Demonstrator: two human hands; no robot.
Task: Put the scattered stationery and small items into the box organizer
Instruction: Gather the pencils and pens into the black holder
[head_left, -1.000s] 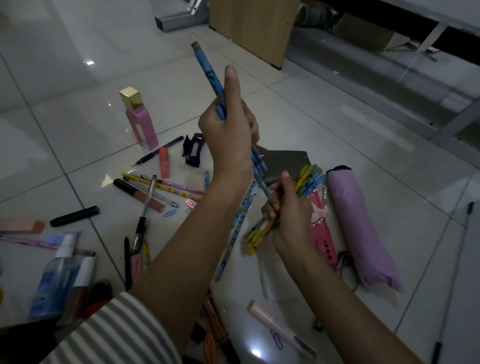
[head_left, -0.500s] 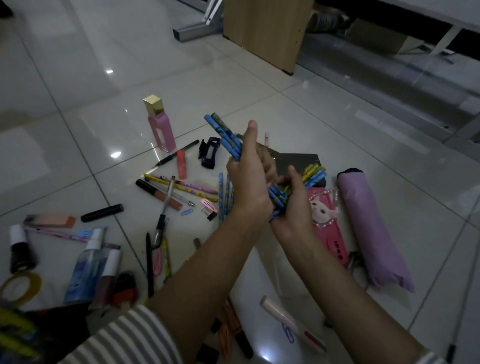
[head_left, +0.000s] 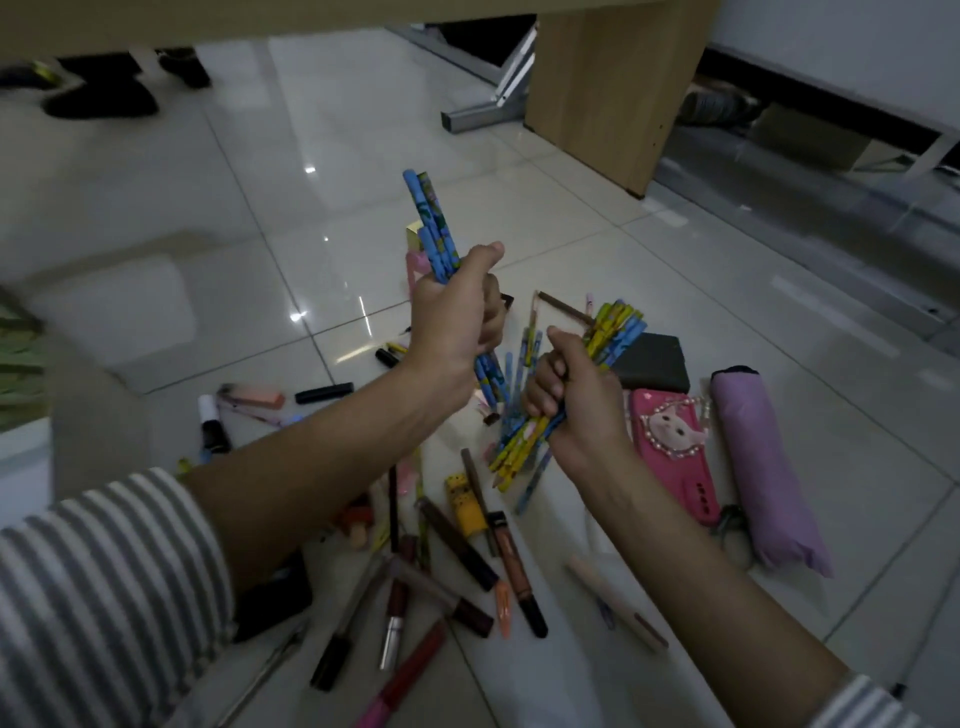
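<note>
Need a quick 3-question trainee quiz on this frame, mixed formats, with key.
1. True or false: the left hand grips several blue pencils.
2. What lies beside the pink cat case? A) purple folded umbrella B) laptop C) mug
3. Fill in: the pencil bundle in the right hand is blue and ____.
Key: 1 true; 2 A; 3 yellow.

Pink bottle (head_left: 414, 264) mostly behind left hand (head_left: 457, 319)
</note>
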